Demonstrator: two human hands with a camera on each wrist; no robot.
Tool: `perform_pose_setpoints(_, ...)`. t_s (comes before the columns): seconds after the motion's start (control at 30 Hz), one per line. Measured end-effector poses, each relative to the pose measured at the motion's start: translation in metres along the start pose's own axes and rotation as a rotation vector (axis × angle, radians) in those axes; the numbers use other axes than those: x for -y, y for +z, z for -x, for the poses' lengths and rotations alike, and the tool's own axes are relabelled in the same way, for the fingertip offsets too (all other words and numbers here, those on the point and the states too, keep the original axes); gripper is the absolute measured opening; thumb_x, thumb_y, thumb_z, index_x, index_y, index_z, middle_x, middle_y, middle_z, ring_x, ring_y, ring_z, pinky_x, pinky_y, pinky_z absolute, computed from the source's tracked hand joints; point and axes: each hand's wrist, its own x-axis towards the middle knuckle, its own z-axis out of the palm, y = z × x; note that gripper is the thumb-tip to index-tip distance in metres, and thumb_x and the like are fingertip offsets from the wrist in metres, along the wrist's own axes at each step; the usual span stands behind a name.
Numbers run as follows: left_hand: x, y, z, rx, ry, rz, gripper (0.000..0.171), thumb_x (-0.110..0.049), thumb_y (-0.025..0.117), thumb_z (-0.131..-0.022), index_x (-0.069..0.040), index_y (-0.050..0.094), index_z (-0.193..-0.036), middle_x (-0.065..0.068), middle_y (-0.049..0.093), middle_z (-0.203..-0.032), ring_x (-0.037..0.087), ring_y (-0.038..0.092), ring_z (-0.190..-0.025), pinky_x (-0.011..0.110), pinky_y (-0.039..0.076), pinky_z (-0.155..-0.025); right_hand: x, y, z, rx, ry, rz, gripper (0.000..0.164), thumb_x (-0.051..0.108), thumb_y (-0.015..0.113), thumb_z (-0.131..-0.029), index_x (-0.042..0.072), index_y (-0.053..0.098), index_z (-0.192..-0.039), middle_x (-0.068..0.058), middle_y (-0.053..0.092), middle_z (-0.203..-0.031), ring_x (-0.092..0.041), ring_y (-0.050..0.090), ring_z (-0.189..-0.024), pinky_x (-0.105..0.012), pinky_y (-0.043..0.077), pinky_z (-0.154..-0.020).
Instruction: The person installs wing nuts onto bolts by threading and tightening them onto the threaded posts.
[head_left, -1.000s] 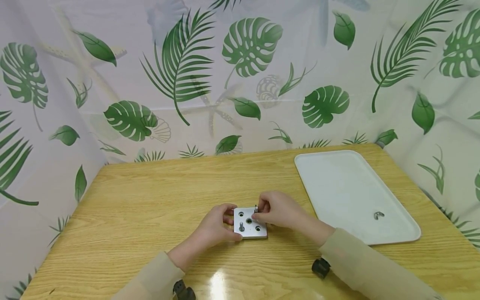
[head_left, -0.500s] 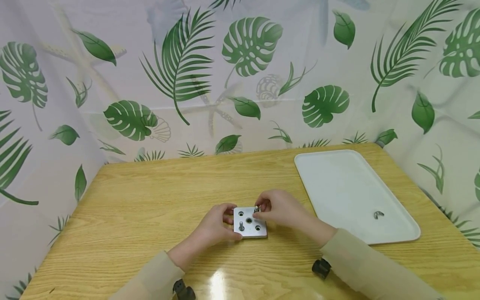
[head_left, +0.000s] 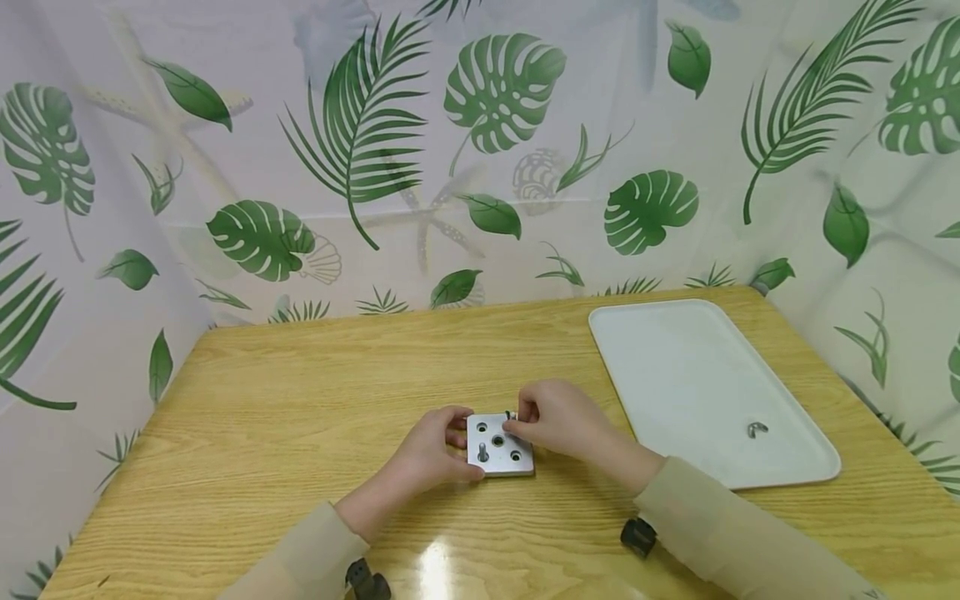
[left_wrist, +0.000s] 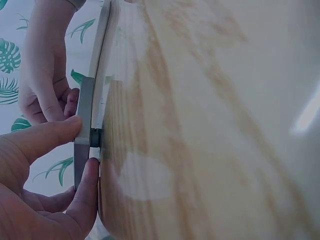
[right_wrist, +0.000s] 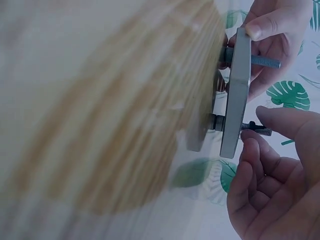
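A square silver metal plate [head_left: 498,463] with several holes is held just over the table by my left hand [head_left: 435,450], thumb on its near edge and fingers at its far left side. One bare bolt [right_wrist: 267,61] sticks up through the plate near the left thumb. At the far right corner, a second bolt [right_wrist: 266,132] carries a small dark wing nut [right_wrist: 254,126]. My right hand [head_left: 562,418] pinches at that nut with thumb and fingertips, which partly hide it in the head view. Bolt heads [right_wrist: 217,122] show beneath the plate in the right wrist view.
A white tray [head_left: 667,375] lies on the right of the wooden table [head_left: 315,392], with a small silver wing nut [head_left: 757,430] in it. Leaf-printed cloth [head_left: 420,150] stands behind and at both sides.
The right thumb and fingertips shift slightly about the nut on the far right bolt. The left hand and the plate stay nearly where they were.
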Motion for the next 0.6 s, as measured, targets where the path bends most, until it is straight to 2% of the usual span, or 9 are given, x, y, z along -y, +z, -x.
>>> perform_pose_setpoints(0.2,-0.0006,0.0000,-0.0003,-0.001,0.004,-0.004,0.081,0.007,0.091,-0.075,0.008,0.052,-0.147,0.019,0.063,-0.132,0.019,0.064,-0.102,0.030,0.061,-0.084,-0.0013,-0.0038,0.0029,0.015,0.014,-0.051,0.031,0.032,0.087,-0.090,0.016,0.065,-0.075,0.005,0.060,-0.069,-0.009,0.050,-0.062,-0.024,0.040,-0.059)
perform_pose_setpoints(0.3,-0.0005,0.0004,-0.0004,0.002,0.001,0.001,0.081,0.007,0.091,-0.075,0.008,0.052,-0.147,0.019,0.063,-0.132,0.019,0.064,-0.101,0.030,0.061,-0.084,-0.0028,-0.0073,0.0022,0.006,0.026,-0.076,0.027,0.031,0.088,-0.088,0.012,0.069,-0.090,0.002,0.062,-0.076,-0.011,0.052,-0.067,-0.025,0.042,-0.063)
perform_pose_setpoints(0.4,-0.0006,0.0001,-0.0002,0.003,0.002,0.005,0.081,0.007,0.091,-0.075,0.008,0.052,-0.147,0.019,0.064,-0.131,0.020,0.065,-0.101,0.030,0.061,-0.084,-0.0050,-0.0089,-0.0002,0.016,0.014,-0.092,0.035,0.028,0.089,-0.087,0.008,0.072,-0.111,0.002,0.065,-0.085,-0.010,0.055,-0.074,-0.026,0.046,-0.069)
perform_pose_setpoints(0.47,-0.0008,-0.0002,0.0001,0.003,0.003,0.005,0.081,0.007,0.091,-0.075,0.008,0.053,-0.146,0.019,0.064,-0.131,0.020,0.065,-0.101,0.031,0.061,-0.084,-0.0064,-0.0089,-0.0023,0.038,-0.016,-0.107,0.040,0.024,0.089,-0.088,0.005,0.073,-0.120,0.001,0.067,-0.089,-0.009,0.058,-0.077,-0.026,0.050,-0.072)
perform_pose_setpoints(0.6,-0.0005,-0.0004,0.0002,0.001,0.005,0.002,0.080,0.007,0.091,-0.075,0.008,0.053,-0.146,0.019,0.064,-0.132,0.020,0.065,-0.102,0.030,0.061,-0.084,-0.0064,-0.0074,-0.0044,0.068,-0.052,-0.149,0.028,0.015,0.087,-0.089,0.003,0.076,-0.112,0.001,0.071,-0.088,-0.007,0.062,-0.079,-0.023,0.054,-0.074)
